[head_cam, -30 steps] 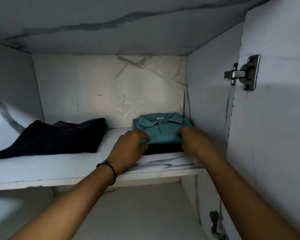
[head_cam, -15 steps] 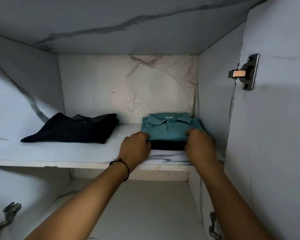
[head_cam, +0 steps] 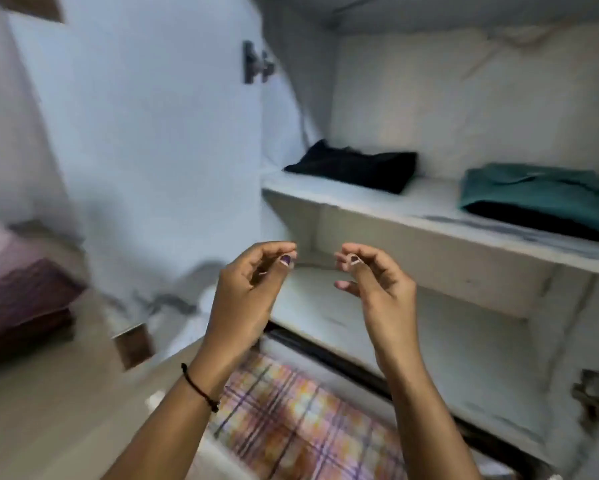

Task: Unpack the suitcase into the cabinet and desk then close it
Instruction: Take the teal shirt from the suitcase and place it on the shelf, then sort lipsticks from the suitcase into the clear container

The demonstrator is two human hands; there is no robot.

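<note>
A folded teal polo shirt lies on a dark garment at the right of the cabinet's upper shelf. A folded black garment lies further left on the same shelf. My left hand and my right hand hang in front of the cabinet, below the shelf, fingers loosely curled and apart, holding nothing. No suitcase is in view.
The open cabinet door stands at the left with a hinge. A lower shelf sits under the hands. A checked orange and purple cloth lies below. Purple bedding is at the far left.
Both hands have let go of the teal shirt and drawn back out of the cabinet. The view has swung left and down, so the shelf now sits at the right.
</note>
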